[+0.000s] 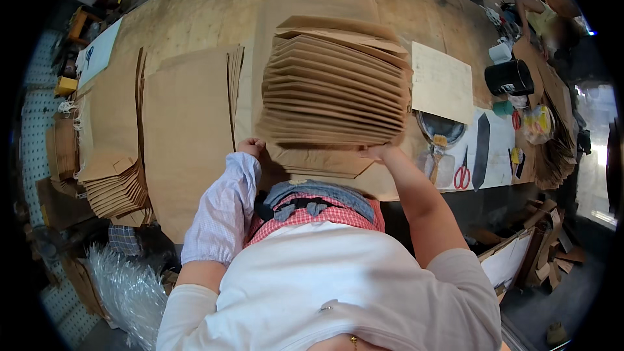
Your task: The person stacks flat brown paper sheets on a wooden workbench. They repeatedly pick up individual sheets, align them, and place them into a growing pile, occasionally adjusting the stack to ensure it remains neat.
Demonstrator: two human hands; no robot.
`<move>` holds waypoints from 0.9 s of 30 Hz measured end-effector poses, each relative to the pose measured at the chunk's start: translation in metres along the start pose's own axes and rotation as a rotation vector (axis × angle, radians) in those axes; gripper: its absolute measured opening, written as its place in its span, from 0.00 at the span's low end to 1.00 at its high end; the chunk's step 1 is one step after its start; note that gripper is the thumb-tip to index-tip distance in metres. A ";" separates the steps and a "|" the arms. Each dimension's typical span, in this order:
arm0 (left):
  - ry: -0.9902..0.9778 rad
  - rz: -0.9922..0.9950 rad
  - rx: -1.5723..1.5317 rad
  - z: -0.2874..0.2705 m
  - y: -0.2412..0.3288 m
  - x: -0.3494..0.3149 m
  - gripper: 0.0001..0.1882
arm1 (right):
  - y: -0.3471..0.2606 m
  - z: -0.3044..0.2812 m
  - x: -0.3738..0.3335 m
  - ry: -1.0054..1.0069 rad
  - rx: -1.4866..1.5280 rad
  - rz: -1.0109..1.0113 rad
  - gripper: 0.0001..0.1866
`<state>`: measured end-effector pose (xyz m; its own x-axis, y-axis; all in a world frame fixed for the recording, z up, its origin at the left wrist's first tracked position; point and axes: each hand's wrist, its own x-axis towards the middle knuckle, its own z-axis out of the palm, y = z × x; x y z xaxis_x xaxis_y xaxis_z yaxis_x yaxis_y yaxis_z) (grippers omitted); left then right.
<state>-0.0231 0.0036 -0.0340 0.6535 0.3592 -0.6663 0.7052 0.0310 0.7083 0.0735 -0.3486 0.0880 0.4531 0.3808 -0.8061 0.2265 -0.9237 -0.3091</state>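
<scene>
A thick fanned stack of brown paper bags (335,84) lies on the table in front of me, its folded edges stepped in rows. The near edge of the stack is slightly blurred. At its near left corner my left hand (251,147) is closed, with fingers curled against the paper. My right hand (378,151) grips the near right edge, its fingertips partly hidden beneath the stack. Below that edge a flat folded brown bag (328,162) lies close to my waist. A light sleeve cover (224,211) is on my left forearm; my right forearm is bare.
Piled brown paper sheets (188,110) and another fanned bundle (117,185) lie to the left. On the right are a pale board (442,81), a brush (438,149), red-handled scissors (462,175) and a black can (509,78). Another person (546,23) is at the far right.
</scene>
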 end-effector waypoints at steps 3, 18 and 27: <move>0.264 0.223 0.094 -0.038 -0.105 0.096 0.04 | 0.027 0.024 -0.005 0.021 -0.033 0.025 0.23; -0.228 0.029 -0.530 0.015 0.211 0.003 0.07 | -0.018 0.058 0.053 0.547 -0.213 -0.360 0.34; -0.220 0.001 -0.160 -0.028 0.010 0.004 0.10 | -0.011 -0.020 0.045 0.019 0.047 -0.269 0.24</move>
<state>-0.0213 0.0312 -0.0227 0.7108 0.1487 -0.6875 0.6633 0.1838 0.7254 0.1085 -0.3209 0.0654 0.3985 0.6130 -0.6822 0.3011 -0.7900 -0.5340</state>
